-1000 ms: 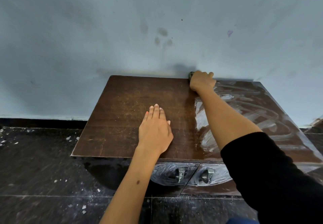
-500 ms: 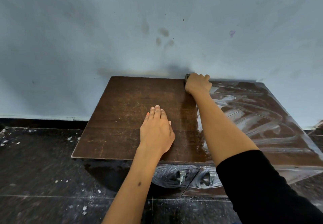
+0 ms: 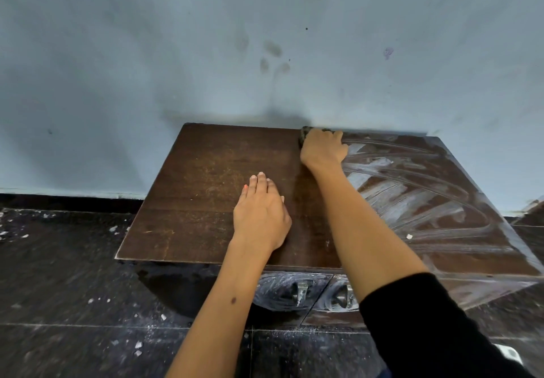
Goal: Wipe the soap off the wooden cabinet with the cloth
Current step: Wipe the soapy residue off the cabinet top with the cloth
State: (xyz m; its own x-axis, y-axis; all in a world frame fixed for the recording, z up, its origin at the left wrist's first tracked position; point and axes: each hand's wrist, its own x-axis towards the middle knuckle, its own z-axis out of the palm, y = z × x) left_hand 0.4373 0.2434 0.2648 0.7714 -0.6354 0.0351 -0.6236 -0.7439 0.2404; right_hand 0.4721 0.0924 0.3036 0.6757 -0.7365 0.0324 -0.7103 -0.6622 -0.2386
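At the cabinet's [image 3: 206, 201] back edge, centre frame, the right hand [image 3: 322, 149] grips the cloth [image 3: 304, 133], soap [image 3: 412, 201] streaking rightward from it; the left hand [image 3: 260, 215] lies flat, empty.

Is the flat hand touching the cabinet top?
Touching. The head view shows the left hand lying flat, palm down, on the wooden cabinet top, no gap visible.

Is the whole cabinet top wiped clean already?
No, white soap streaks cover the right part of the cabinet top, beyond the right hand holding the cloth.
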